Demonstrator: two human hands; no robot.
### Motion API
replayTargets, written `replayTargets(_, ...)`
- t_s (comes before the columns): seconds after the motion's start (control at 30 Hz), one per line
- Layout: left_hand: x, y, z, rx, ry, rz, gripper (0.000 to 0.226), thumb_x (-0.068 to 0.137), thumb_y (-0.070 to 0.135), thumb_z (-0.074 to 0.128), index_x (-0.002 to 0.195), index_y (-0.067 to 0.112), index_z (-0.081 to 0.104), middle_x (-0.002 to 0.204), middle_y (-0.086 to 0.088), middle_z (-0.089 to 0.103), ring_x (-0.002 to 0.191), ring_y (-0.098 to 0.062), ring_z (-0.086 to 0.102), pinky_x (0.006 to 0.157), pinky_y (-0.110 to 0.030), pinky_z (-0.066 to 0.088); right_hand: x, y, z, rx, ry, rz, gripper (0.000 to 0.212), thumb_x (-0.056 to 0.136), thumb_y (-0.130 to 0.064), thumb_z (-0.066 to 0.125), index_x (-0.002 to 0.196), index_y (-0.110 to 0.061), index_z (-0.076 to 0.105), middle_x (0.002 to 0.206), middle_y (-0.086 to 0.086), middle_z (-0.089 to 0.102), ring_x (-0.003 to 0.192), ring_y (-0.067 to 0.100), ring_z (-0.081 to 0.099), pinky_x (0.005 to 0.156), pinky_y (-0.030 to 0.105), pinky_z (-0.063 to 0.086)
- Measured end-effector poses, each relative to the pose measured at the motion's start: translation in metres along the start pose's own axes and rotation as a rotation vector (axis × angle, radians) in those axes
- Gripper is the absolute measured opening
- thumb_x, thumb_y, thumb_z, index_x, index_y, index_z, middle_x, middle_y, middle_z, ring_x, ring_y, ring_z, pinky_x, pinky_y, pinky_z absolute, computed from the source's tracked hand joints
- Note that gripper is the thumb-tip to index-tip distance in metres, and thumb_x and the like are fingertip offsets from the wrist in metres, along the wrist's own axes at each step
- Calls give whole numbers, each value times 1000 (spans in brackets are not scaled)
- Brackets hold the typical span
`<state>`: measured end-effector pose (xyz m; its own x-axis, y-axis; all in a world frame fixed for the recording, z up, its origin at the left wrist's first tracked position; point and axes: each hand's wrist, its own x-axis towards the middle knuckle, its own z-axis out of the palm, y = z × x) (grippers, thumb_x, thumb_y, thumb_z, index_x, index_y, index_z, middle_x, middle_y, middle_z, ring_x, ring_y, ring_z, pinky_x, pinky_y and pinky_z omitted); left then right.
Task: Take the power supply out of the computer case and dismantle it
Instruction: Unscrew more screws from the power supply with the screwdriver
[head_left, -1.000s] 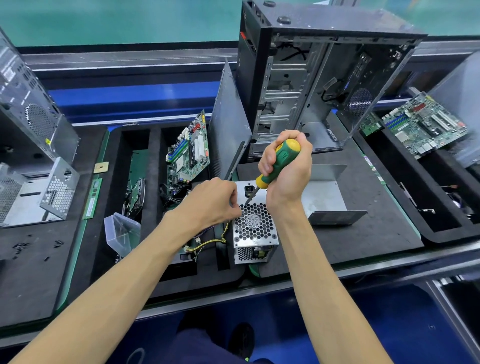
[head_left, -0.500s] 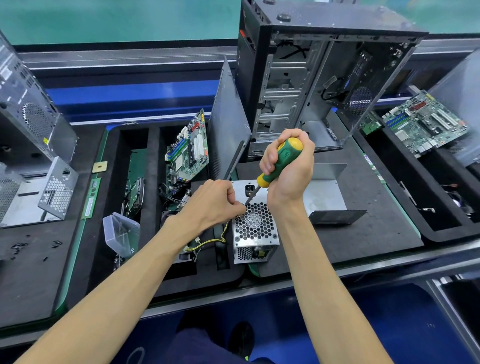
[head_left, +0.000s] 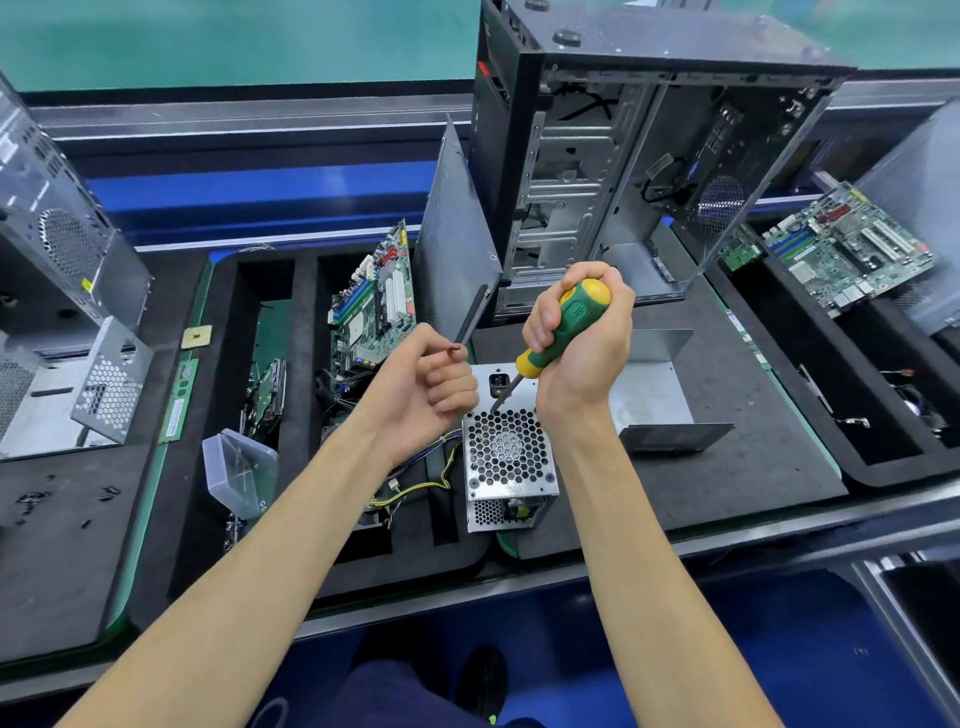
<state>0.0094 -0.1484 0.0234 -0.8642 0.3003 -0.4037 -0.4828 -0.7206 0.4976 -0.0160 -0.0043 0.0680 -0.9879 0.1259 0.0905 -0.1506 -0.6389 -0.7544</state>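
head view: one perforated metal power supply (head_left: 506, 457), one green-yellow screwdriver (head_left: 563, 327) gripped by right hand (head_left: 579, 345); left hand (head_left: 426, 387) fingers (head_left: 441, 349) pinch one small dark screw (head_left: 457, 349).

Arms: both forearms are showing bare right up to the picture's lower edge, with no sleeve in view.
Left hand (head_left: 423, 387): it is wearing no glove or ring.
Right hand (head_left: 582, 343): it is going ungloved too.
Legs: dark navy trousers (head_left: 384, 696) are showing below the worktop's edge.
Foot: a black shoe (head_left: 480, 680) is showing a small green mark at its toe.
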Motion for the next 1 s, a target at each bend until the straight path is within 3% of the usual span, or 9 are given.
replayTargets(0.07, 0, -3, 1, -113, -56, -18, 8, 83, 15, 46, 75, 14, 46, 67, 7, 16, 54, -10, 14, 50, -22, 17, 0, 0, 0, 3, -4, -3, 34, 100, -18, 33, 72, -16, 53, 52, 3, 44, 43, 17, 33, 44, 23, 28)
replayTargets(0.23, 5, -7, 9, -109, -33, -60, 17, 88, 18, 32, 80, 11, 45, 72, 0, 28, 60, -12, 18, 54, -22, 19, 3, -2, -2, -6, -4, -7, 31, 96, -20, 35, 72, -17, 55, 52, 2, 44, 43, 17, 34, 44, 23, 29)
replayTargets(0.43, 11, -9, 20, 45, 84, -100, 28, 99, 21, 42, 95, 0, 60, 76, -11, 52, 61, -17, 42, 53, -23, 36, 7, -13, -4, -3, -8, -20, 29, 94, -28, 38, 73, -16, 54, 52, 2, 43, 44, 18, 33, 45, 24, 30)
replayTargets(0.5, 14, -13, 23, 249, 130, -21, 27, 101, 22, 44, 93, 4, 62, 67, -3, 41, 56, -13, 33, 48, -21, 30, 10, -21, -6, 7, -20, -37, 32, 98, -29, 36, 75, -14, 52, 52, 2, 43, 44, 17, 32, 45, 24, 29)
replayTargets(0.63, 21, -32, 22, 1207, 241, 417, 13, 91, 23, 64, 81, 17, 69, 53, 10, 41, 49, -7, 34, 51, -25, 34, 16, -34, -11, -40, -42, -50, 43, 106, -31, 28, 75, -13, 51, 51, 0, 42, 43, 16, 31, 45, 23, 27)
replayTargets(0.7, 23, -42, 18, 1465, 185, 535, 4, 85, 20, 63, 84, 22, 67, 48, 12, 36, 49, -9, 34, 55, -29, 34, 16, -37, -12, -75, -48, -39, 45, 108, -32, 26, 73, -13, 49, 50, 1, 41, 42, 16, 29, 45, 22, 26)
replayTargets(0.83, 24, -48, 11, 1720, 153, 559, 17, 76, 32, 57, 92, 35, 62, 52, 11, 42, 55, -6, 48, 58, -29, 42, 14, -38, -16, -86, -65, -19, 53, 109, -30, 25, 66, -19, 54, 49, 1, 39, 40, 16, 28, 44, 21, 26)
replayTargets(0.9, 25, -46, 10, 1735, 126, 556, 18, 76, 30, 61, 93, 36, 63, 53, 15, 45, 63, 4, 51, 58, -26, 38, 13, -37, -17, -89, -81, -9, 54, 109, -29, 25, 65, -20, 55, 48, 1, 39, 39, 16, 27, 44, 20, 26)
replayTargets(1.0, 27, -43, 11, 1750, 100, 557, 19, 74, 28, 66, 91, 36, 62, 53, 17, 45, 61, 2, 49, 56, -23, 32, 13, -34, -18, -95, -102, 3, 50, 108, -29, 26, 67, -17, 52, 48, 1, 39, 40, 16, 27, 43, 20, 26)
